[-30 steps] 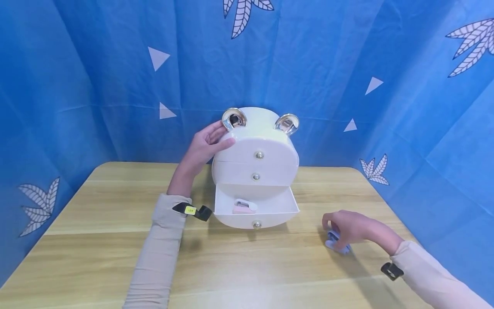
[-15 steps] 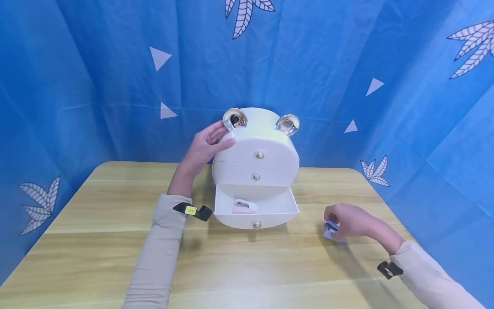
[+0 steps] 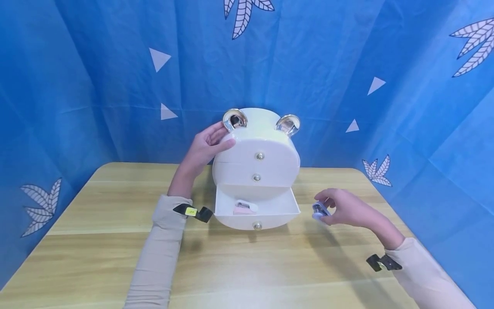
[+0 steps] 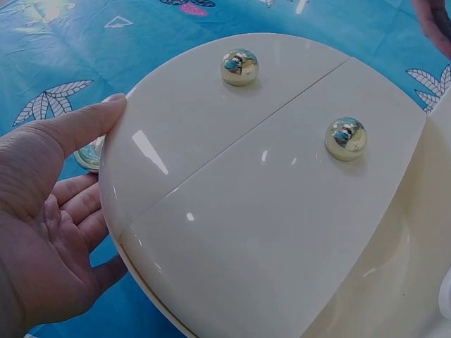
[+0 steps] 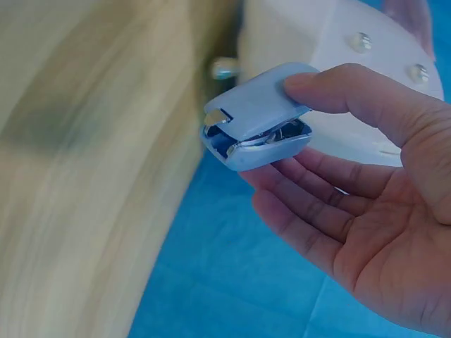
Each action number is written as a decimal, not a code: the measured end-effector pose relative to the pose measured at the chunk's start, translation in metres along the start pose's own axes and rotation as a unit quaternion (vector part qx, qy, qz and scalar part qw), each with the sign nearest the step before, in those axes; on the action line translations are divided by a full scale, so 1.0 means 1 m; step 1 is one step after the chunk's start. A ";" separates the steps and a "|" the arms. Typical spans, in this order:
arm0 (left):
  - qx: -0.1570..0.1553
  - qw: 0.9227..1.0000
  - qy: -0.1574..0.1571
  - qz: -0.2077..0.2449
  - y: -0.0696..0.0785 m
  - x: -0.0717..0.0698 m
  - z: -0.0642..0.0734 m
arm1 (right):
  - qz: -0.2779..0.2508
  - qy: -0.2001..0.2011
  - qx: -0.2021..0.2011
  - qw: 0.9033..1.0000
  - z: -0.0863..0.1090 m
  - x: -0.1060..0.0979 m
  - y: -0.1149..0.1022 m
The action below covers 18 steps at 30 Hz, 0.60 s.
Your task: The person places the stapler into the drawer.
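A white drawer box [image 3: 266,148] with shiny ear-shaped pieces on top stands on the table, its lowest drawer [image 3: 275,204] pulled out. Inside that drawer lies a small pink-and-white stapler [image 3: 247,207]. My left hand [image 3: 201,148] rests against the box's upper left side, the thumb on the front rim, the fingers extended along the side near the left ear. Off the table, to the right of the drawer, my right hand [image 3: 345,208] pinches a small light-blue stapler [image 5: 257,116] between thumb and fingers. Metal shows between its two halves in the right wrist view.
The wooden table [image 3: 247,270] carries the box near its back edge. Blue cloth [image 3: 308,64] with leaf and triangle prints hangs behind and at both sides. Two closed upper drawers have round metallic knobs [image 4: 346,139].
My right hand has lifted the light-blue stapler off the table and carried it leftward and away from me, closer to the pulled-out drawer. The left hand and box stay still.
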<state>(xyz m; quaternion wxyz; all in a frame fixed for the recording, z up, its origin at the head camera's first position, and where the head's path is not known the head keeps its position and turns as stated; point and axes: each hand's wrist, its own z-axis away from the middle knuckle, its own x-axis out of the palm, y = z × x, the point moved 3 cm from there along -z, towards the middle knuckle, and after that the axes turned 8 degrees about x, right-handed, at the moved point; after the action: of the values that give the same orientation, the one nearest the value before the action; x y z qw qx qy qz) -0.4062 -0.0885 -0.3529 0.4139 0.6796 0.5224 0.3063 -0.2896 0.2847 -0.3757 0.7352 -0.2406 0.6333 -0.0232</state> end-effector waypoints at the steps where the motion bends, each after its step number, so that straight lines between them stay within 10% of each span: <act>1: 0.000 1.000 0.000 0.000 -0.001 0.000 0.000 | -0.006 0.005 -0.003 1.000 -0.001 -0.001 -0.001; 18: -0.013 1.000 0.003 -0.012 -0.001 0.001 0.002 | 0.000 0.128 -0.070 0.989 -0.011 -0.054 -0.037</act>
<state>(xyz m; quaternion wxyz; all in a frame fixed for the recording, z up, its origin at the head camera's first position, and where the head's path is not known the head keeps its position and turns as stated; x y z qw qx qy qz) -0.4049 -0.0879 -0.3543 0.4246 0.6671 0.5275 0.3106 -0.3007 0.2662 -0.3126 0.6295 -0.2862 0.7223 -0.0094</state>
